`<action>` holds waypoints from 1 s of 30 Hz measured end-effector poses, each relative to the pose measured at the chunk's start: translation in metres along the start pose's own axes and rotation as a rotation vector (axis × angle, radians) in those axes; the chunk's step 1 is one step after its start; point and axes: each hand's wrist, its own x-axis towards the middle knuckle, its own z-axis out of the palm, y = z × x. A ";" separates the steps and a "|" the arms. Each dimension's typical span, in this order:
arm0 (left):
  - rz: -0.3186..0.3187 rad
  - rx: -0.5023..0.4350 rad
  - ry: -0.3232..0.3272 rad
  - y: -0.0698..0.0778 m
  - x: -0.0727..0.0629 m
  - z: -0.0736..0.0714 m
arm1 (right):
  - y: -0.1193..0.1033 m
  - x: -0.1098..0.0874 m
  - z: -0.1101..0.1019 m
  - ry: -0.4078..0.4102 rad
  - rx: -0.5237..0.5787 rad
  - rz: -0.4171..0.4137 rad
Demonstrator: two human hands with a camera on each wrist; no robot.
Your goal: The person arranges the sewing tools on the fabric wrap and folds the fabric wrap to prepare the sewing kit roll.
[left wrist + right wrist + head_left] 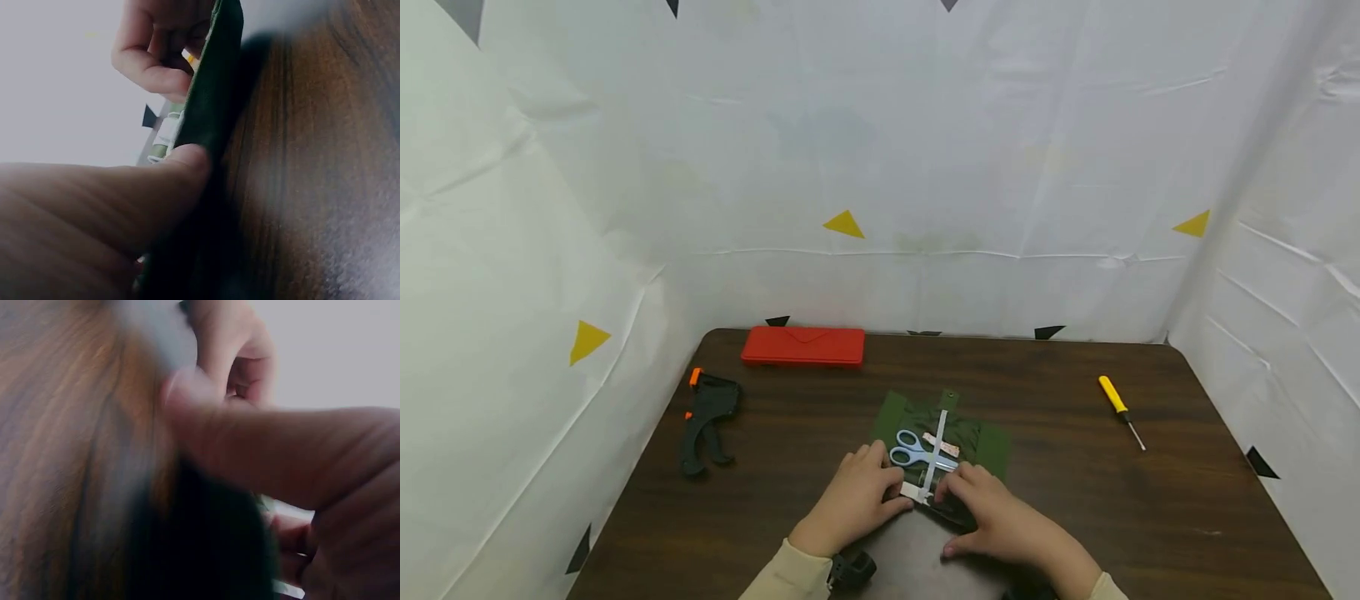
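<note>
Two hands are at the near edge of an open green pouch [992, 450], which lies between them on the desk [790, 417]. The left hand [859, 496] pinches that edge, thumb against the outer face; the right hand [1003, 521] has bent fingers at the near right corner and its thumb spread away, and blur hides whether it grips. Raising both corners evenly would probably serve best, since lifting one side alone could let the scissors [910, 450] slide. The white strap [935, 454] crossing them should stay flat, and fingertips are better kept off the loops.
</note>
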 end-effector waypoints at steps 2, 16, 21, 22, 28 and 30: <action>0.013 -0.024 -0.029 0.002 0.000 -0.001 | 0.002 -0.002 0.000 0.011 -0.020 0.011; 0.082 -0.113 -0.123 0.003 -0.003 -0.005 | 0.018 -0.011 -0.009 0.112 -0.061 -0.054; 0.079 -0.200 -0.178 -0.010 -0.004 -0.011 | 0.024 -0.012 -0.014 0.114 0.000 -0.032; 0.081 -0.208 -0.178 -0.012 -0.004 -0.012 | 0.025 -0.012 -0.014 0.116 0.007 -0.028; 0.079 -0.249 -0.137 -0.019 -0.001 -0.018 | 0.029 -0.012 -0.013 0.149 0.010 -0.068; 0.069 -0.267 -0.134 -0.018 -0.002 -0.018 | 0.029 -0.013 -0.010 0.164 0.028 -0.085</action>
